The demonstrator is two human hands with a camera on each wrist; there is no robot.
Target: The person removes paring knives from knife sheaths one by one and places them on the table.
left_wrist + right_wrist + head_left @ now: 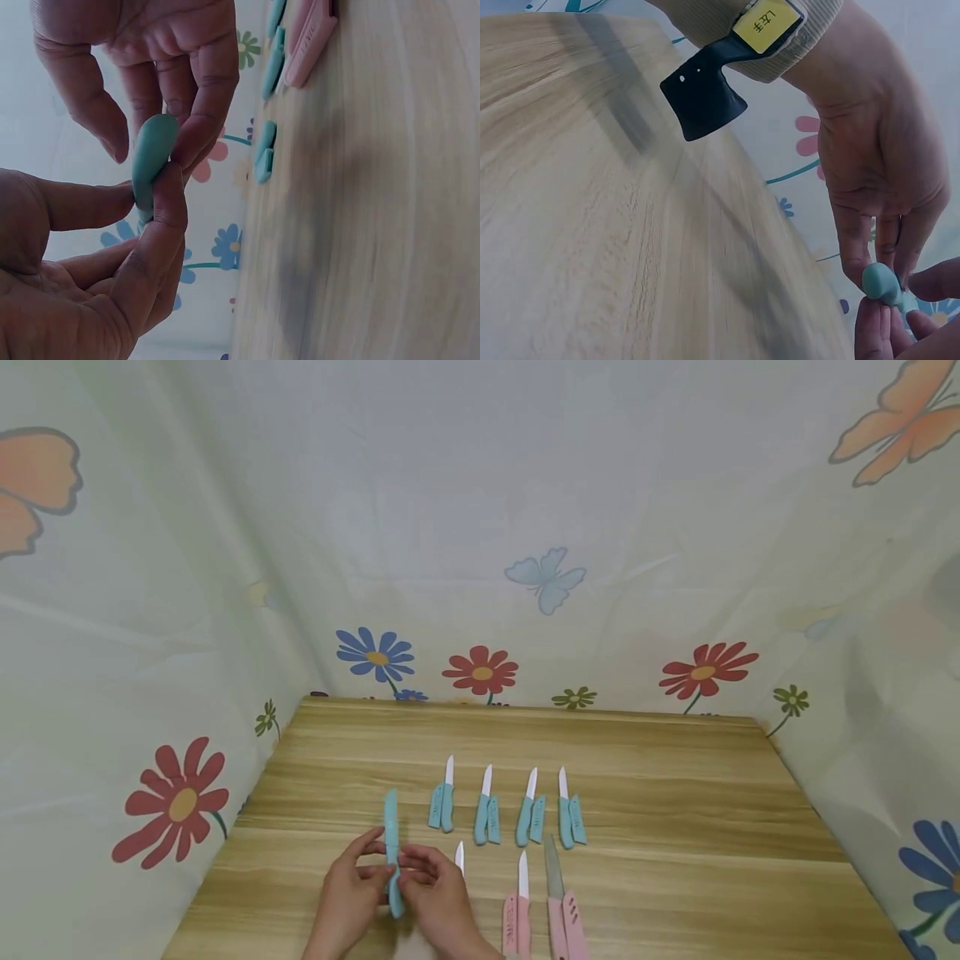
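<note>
Upright in the head view, a teal knife [393, 877] in its teal sheath [391, 814] is held above the table between both hands. My left hand [348, 889] pinches it from the left with thumb and fingers, as the left wrist view shows at the handle [155, 142]. From the other side my right hand [442, 897] has curled fingers and thumb about the lower handle. In the right wrist view the rounded handle end [880, 281] shows between the fingertips of both hands. The sheath hides the blade.
Behind the hands, several teal knives [447, 807] with white blades lie in a row, each beside its sheath. Nearer lie a white-bladed pink knife [523, 910] and a grey-bladed pink knife [557, 918] with sheaths. Another white blade [460, 857] is partly hidden by the right hand.
</note>
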